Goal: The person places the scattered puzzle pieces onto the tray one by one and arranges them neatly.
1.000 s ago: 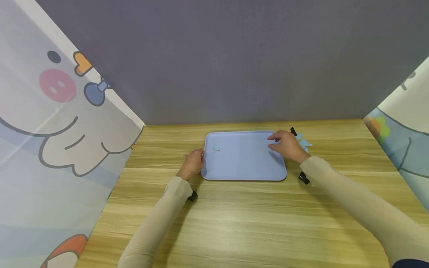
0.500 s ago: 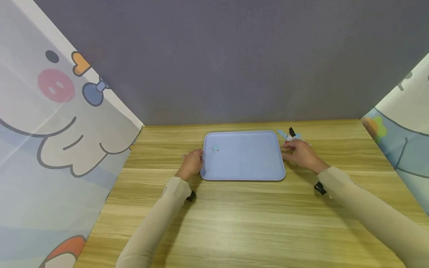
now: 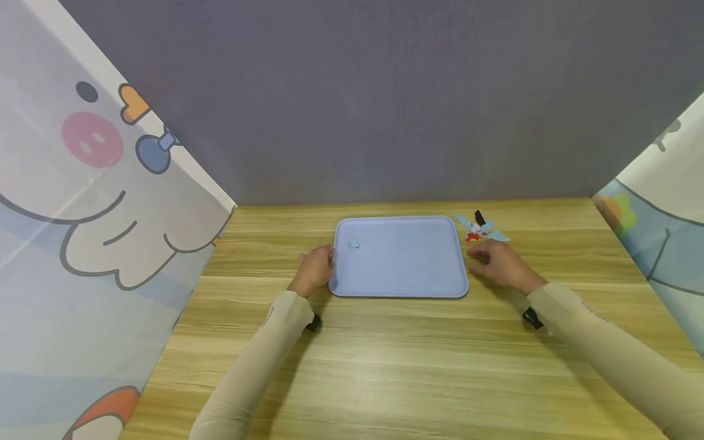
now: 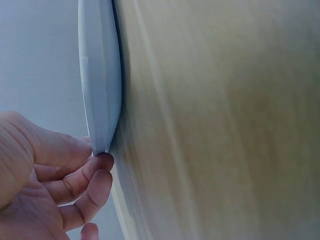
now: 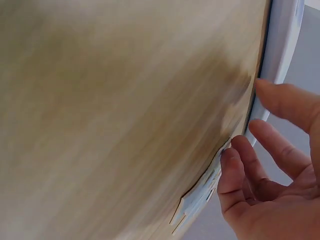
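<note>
A pale blue rectangular tray (image 3: 407, 263) lies flat on the wooden table. My left hand (image 3: 316, 267) is at its left edge; the left wrist view shows thumb and finger pinching the tray's rim (image 4: 100, 100). Beyond the tray's right edge, my right hand (image 3: 500, 266) hovers low with fingers bent and thumb apart, nothing between them. Just past its fingertips lies a loose cluster of thin flat cut pieces: light blue (image 3: 499, 236), red (image 3: 473, 238) and black (image 3: 480, 217). In the right wrist view the flat pieces (image 5: 200, 190) sit beside the fingers.
A small light blue figure (image 3: 354, 244) shows on the tray's left part. A grey wall (image 3: 407, 104) rises behind the table (image 3: 396, 366). Cartoon-printed panels stand at the left (image 3: 110, 244) and right (image 3: 660, 244).
My right hand has moved from over the tray's right end out to the right, then slightly nearer me, uncovering the flat pieces. The left hand keeps its place at the tray.
</note>
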A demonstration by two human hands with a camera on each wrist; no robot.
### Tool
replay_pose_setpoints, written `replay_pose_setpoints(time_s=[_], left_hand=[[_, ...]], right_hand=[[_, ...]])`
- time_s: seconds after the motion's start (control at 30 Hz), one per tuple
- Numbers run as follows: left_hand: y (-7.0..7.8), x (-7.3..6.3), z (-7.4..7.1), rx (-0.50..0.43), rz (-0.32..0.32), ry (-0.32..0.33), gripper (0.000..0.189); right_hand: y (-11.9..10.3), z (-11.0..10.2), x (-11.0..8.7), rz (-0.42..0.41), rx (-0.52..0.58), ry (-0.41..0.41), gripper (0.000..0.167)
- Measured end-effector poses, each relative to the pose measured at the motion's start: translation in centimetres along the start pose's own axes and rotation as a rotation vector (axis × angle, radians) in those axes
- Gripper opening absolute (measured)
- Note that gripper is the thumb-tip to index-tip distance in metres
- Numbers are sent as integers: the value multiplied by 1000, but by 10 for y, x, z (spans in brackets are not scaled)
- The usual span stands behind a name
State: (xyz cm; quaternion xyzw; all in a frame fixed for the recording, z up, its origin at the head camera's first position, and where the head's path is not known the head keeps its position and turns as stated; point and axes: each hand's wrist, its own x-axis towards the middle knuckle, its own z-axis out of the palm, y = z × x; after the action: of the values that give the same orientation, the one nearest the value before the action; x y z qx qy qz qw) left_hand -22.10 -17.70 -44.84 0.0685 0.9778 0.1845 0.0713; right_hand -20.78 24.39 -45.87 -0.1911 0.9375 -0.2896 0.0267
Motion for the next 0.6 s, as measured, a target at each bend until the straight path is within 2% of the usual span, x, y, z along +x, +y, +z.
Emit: replay_pose_setpoints(time_s=[0.4,0.6], left_hand=[[0,1,1,8,1,6,34],[0,0,0,5,1,5,35]], right_hand=[[3,-5,-4,11,-71,43,28],[9,-7,-4,68,-78,34,32]])
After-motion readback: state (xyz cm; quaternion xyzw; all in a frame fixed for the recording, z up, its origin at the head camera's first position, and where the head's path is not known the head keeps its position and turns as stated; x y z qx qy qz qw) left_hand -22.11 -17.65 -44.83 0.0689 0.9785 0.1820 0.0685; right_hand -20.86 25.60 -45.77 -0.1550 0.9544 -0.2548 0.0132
